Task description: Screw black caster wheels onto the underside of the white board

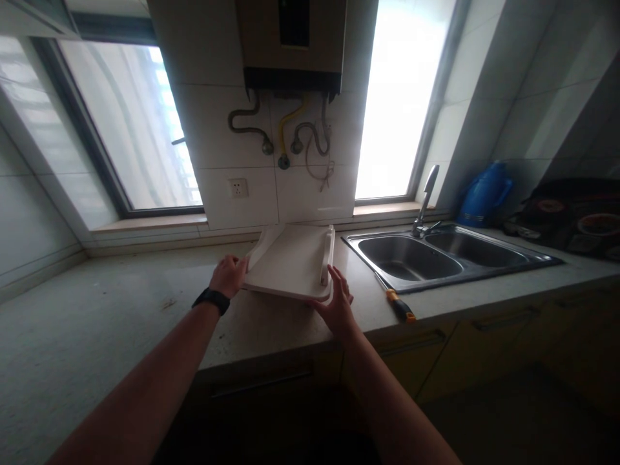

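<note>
A flat white rectangular panel (288, 261) lies over the counter in front of me, its near edge looking slightly raised. A narrow raised strip (327, 255) runs along its right side. My left hand (230, 274), with a dark watch on the wrist, is closed on the panel's left edge. At the near right corner my right hand (338, 300) grips the panel, thumb at the front edge and fingers by the strip. What lies beneath the panel is hidden. A screwdriver (400, 305) with an orange and black handle rests right of my right hand.
A double steel sink (402, 281) with a faucet (425, 200) is set into the counter (145, 323) on the right. Beyond stand a blue jug (484, 194) and a dark bag-like item (571, 216). A water heater (293, 39) with hoses hangs above, between two windows.
</note>
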{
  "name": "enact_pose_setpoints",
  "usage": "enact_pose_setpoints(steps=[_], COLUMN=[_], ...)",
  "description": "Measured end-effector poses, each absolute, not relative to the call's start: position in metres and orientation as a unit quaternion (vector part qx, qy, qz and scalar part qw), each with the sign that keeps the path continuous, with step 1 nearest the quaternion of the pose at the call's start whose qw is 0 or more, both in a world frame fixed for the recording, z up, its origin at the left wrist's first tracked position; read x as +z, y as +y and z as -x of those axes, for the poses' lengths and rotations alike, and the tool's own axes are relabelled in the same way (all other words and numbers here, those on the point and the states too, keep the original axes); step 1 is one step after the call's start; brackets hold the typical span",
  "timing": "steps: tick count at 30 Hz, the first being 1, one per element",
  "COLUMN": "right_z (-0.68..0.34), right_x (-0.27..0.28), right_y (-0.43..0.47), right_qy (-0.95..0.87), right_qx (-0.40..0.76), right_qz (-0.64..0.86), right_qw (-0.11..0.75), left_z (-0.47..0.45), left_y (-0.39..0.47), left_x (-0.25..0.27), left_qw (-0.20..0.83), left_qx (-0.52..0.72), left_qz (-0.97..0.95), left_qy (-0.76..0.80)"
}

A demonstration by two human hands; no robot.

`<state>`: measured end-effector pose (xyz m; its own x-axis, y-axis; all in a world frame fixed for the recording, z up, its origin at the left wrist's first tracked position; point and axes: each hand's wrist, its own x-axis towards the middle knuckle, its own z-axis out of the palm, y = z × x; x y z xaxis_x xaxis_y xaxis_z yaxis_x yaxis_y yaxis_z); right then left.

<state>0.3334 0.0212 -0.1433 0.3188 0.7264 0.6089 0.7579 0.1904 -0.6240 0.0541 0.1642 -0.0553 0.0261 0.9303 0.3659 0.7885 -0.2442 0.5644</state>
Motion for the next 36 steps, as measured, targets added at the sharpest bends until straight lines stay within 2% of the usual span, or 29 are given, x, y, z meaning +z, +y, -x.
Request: enact_pose_setpoints(steps=[5,11,16,22,36], right_z=[-0.328,-0.318,-0.312,-0.313,-0.317], right_x=[-0.145,-0.146,-0.141,-0.142,-0.14], right_y=[0.013,0.007,0.01,0.019,0.021], right_qy=[-0.581,-0.509,-0.578,-0.586,-0.523], right_qx=[-0.071,-0.157,-0.155,-0.127,-0.128], right_qz=[0.639,0.698,0.692,0.721,0.768], right_qw=[0.499,0.479,0.404,0.348,0.347], left_z=[-0.069,-0.108,-0.148,-0.184,-0.22], left_y=[0.171,0.152,0.136,0.125,0.114], left_x=[-0.083,-0.098,-0.098,-0.094,-0.092], left_qw=[0.176,0.215,0.232,0.224,0.164], left_qx=[0.296,0.29,0.292,0.276,0.239], left_qz=[-0.72,-0.76,-0.788,-0.785,-0.775], left_qy=[0.603,0.54,0.489,0.508,0.562])
